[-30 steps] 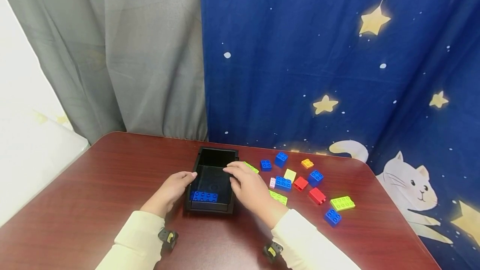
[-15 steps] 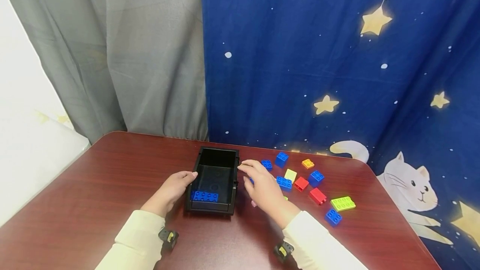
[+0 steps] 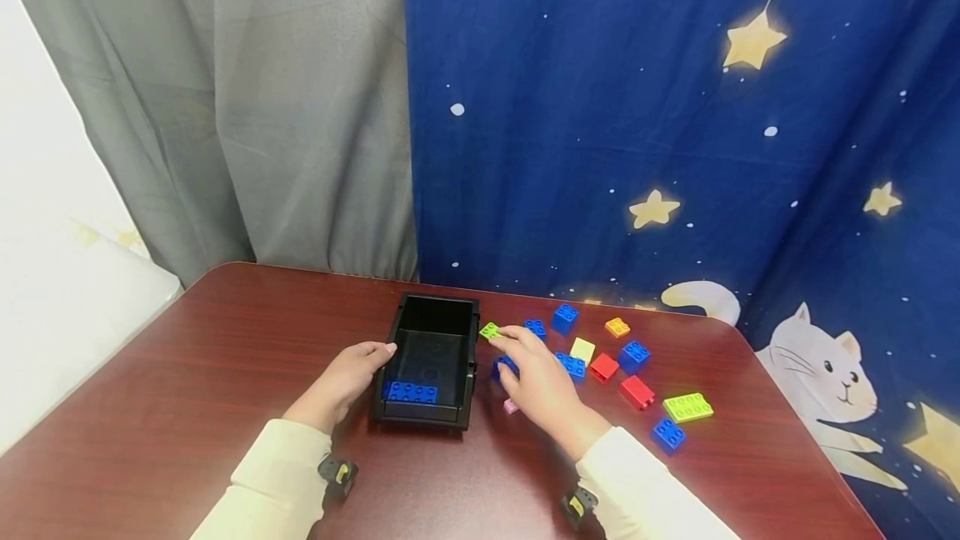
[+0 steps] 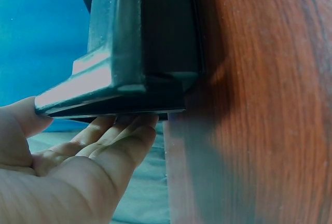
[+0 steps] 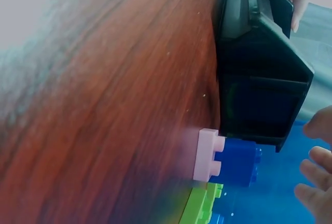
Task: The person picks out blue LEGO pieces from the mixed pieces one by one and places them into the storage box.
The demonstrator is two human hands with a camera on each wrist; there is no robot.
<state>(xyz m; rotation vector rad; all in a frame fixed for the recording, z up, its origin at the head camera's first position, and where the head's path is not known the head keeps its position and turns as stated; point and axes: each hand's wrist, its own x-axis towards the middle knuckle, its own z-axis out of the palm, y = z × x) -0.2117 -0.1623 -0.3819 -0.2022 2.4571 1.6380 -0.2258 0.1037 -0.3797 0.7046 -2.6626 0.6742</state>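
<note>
A black plastic bin [image 3: 423, 416] stands on the table with a long blue toy brick [image 3: 411, 392] lying inside at its near end. My left hand [image 3: 348, 377] grips the bin's left side, its thumb over the rim; the left wrist view shows the fingers [image 4: 127, 141] beneath the lip. My right hand [image 3: 540, 377] hovers just right of the bin, fingers spread and loosely bent, holding nothing. Near its fingertips lie a green brick [image 3: 490, 330] and a blue brick [image 5: 236, 162]. A small pink brick [image 5: 203, 156] sits in front of that blue one. The right hand hides part of the pile.
Several blue, red, yellow, orange and green bricks lie scattered right of my right hand, among them a red brick [image 3: 637, 392] and a flat green brick [image 3: 687, 407]. Curtains [image 3: 525, 148] hang behind the table's [image 3: 225, 357] back edge.
My right hand has moved right, from the bin's right rim to above the nearest bricks, uncovering a blue and a pink brick. The left hand and the bin have stayed put.
</note>
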